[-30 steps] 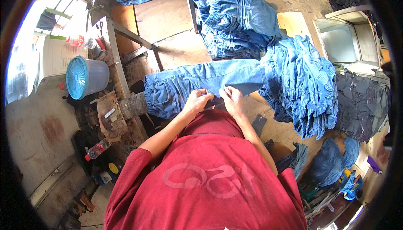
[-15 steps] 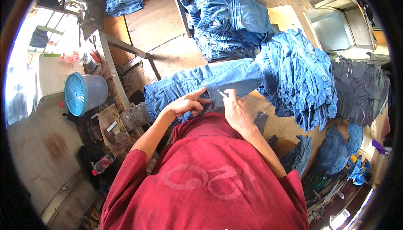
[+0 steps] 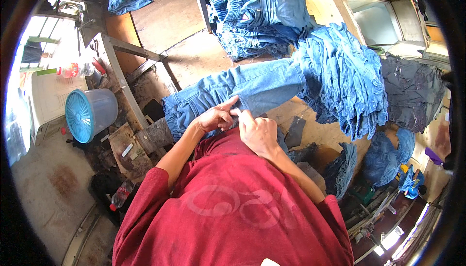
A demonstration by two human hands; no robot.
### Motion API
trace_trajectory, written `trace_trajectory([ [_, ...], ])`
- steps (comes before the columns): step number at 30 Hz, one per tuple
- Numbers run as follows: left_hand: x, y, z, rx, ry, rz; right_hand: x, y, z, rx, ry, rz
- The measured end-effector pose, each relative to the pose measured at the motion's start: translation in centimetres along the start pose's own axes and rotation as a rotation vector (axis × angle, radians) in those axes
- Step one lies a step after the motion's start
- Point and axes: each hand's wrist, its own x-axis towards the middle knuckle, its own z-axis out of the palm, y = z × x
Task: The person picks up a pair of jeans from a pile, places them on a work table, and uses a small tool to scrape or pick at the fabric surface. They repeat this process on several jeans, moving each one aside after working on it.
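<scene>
A blue denim garment [image 3: 272,88] is partly covered by the left hand [image 3: 215,119], its index finger extended, and by the right hand [image 3: 259,134], curled just beside. A denim pile [image 3: 344,81] and a blue-lidded bucket [image 3: 104,108] are also seen.

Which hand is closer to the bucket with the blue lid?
The left hand. It is to the right of the bucket; the right hand is farther right, beyond the left one.
</scene>
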Motion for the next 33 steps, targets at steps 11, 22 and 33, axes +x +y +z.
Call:
trace_trajectory([
  [11, -0.7, 0.9, 1.3, 0.517, 0.153, 0.090, 1.8, 1.5, -2.6, 0.108, 0.097, 0.208],
  [22, -1.1, -0.3, -0.1, -0.048, 0.031, 0.015, 3.6, 4.7, -2.3, 0.267, -0.087, 0.018],
  [33, -1.1, 0.1, 0.1, 0.014, 0.029, 0.004, 4.5, 3.8, -3.8, -0.088, -0.021, 0.043],
])
